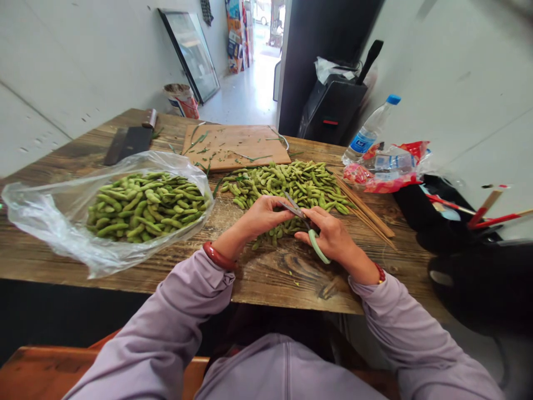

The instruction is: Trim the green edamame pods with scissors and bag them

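Edamame pods (291,180): heaped beyond hands, likely for easy reach; more in clear plastic bag (50,216).
Right hand (333,236): grips scissors (318,248), blades angled leftward.
Left hand (260,216): at blades; cannot tell if gripping.

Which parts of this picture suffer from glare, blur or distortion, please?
Head view: glare washes out the doorway; head view: bright reflections streak the plastic bag; head view: the right edge looks stretched and soft; head view: the scissors show fairly clearly.

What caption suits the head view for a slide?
Right hand holding scissors close to left hand, beside loose pods and a bag of pods.
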### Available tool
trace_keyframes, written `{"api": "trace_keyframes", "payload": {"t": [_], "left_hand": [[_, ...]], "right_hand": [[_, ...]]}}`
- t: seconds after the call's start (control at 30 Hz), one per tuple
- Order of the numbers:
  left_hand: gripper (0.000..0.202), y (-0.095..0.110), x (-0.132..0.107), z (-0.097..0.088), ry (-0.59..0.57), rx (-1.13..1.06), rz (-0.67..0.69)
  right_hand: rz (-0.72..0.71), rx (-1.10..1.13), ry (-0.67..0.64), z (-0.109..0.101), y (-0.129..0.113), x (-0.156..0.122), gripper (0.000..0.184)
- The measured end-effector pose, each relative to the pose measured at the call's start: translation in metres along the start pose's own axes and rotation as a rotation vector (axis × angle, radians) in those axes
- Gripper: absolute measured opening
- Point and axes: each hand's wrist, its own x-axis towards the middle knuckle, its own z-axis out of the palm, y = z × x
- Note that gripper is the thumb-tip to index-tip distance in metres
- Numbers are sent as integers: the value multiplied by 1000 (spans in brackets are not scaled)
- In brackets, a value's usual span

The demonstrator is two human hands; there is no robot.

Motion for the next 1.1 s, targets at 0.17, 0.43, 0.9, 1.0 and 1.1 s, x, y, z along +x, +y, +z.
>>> {"api": "trace_keyframes", "payload": {"t": [0.17, 0.43, 0.9, 1.0, 1.1], "left_hand": [[16, 2, -1, 0, -3, -6, -15], [16, 3, -1, 0, -5, 11, -24], [15, 6, -3, 0, 25, -29, -77], [16, 4, -3, -2, 16, -46, -87], [20, 3, -3, -2, 18, -48, -103]], "right_hand": [[13, -14, -5, -1, -1, 1, 45], [4, -37, -18, -3, -2, 1, 42], [6, -55, -35, -4, -2, 1, 45], [7, -50, -37, -5, -3, 0, 45], [18, -50, -49, -5, -3, 0, 45]]}}
